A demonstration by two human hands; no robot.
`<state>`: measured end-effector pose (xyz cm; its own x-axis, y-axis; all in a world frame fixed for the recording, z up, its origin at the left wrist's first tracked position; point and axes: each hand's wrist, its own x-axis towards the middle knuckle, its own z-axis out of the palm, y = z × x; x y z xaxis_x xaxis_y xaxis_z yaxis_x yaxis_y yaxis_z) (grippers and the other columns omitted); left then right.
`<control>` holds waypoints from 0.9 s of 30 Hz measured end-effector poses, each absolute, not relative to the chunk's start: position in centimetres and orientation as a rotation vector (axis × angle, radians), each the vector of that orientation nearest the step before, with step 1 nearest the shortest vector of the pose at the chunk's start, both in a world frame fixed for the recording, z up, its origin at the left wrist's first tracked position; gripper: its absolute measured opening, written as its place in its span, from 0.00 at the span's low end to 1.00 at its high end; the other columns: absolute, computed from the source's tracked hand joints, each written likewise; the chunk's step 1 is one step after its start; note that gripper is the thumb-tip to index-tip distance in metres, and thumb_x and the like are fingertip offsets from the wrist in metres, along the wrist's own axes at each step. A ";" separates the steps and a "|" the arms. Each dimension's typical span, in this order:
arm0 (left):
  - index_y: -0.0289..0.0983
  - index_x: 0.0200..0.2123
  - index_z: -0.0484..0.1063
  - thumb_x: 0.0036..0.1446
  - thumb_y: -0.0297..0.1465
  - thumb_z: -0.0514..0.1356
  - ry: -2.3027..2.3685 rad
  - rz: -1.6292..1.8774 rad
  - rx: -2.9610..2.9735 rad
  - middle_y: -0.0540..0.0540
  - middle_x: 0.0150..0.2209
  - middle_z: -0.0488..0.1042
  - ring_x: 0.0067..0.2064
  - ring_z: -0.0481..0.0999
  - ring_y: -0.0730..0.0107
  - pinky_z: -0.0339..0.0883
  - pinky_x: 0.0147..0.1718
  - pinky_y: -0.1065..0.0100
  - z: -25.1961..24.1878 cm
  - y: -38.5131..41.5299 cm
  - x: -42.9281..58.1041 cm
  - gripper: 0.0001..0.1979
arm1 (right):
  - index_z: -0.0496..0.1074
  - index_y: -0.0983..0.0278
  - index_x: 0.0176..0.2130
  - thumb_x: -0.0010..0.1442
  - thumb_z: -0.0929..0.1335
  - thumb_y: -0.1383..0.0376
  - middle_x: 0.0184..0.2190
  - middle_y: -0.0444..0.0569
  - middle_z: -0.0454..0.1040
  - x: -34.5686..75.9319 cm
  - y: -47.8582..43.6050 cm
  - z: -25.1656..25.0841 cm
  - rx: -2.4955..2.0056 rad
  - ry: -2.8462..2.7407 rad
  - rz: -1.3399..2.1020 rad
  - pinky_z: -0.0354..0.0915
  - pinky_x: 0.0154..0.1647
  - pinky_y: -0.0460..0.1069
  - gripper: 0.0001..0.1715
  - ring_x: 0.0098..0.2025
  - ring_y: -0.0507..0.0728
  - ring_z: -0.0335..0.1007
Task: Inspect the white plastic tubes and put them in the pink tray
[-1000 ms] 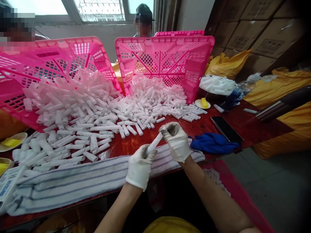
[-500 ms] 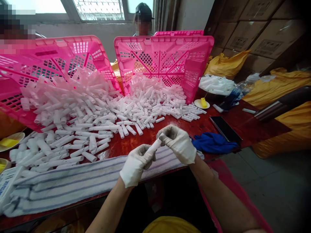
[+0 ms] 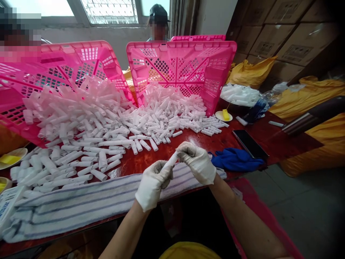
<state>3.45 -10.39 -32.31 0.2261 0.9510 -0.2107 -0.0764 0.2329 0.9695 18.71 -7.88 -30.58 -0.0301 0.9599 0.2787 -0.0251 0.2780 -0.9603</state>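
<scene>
At the far left, a yellow block [image 3: 9, 159] is lying on a pale shallow dish [image 3: 23, 153], and a white box with blue print [image 3: 8, 208] is sitting below it. A pink plastic lattice crate [image 3: 94, 44] is standing tipped on its side, with a heap of short white tubes [image 3: 75, 108] spilling from it onto the glossy red-brown table [image 3: 285, 144]. A white towel with grey-blue stripes [image 3: 81, 208] is lying along the near edge. Above it, the white-gloved left hand [image 3: 153, 185] is gripping the lower end of a single white tube [image 3: 170, 162], which is slanting up toward the white-gloved right hand [image 3: 196, 163]; the right fingertips are pinching together at its upper end. Behind, a second pink lattice crate [image 3: 215, 77] is standing tipped, and a person in a dark cap [image 3: 159, 14] is appearing beyond it. Rightward, a crumpled blue cloth [image 3: 237, 159] is lying just beside a black phone [image 3: 250, 143].
</scene>
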 end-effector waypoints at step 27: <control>0.39 0.47 0.71 0.58 0.29 0.51 1.642 0.634 2.213 0.43 0.45 0.74 0.44 0.71 0.62 0.63 0.46 0.64 -33.9 -5.7 -0.2 0.16 | 0.69 0.62 0.33 0.49 0.70 0.58 0.28 0.46 0.72 29.6 -15.3 -31.2 -1.966 -1.338 0.560 0.64 0.32 0.48 0.12 0.30 0.55 0.69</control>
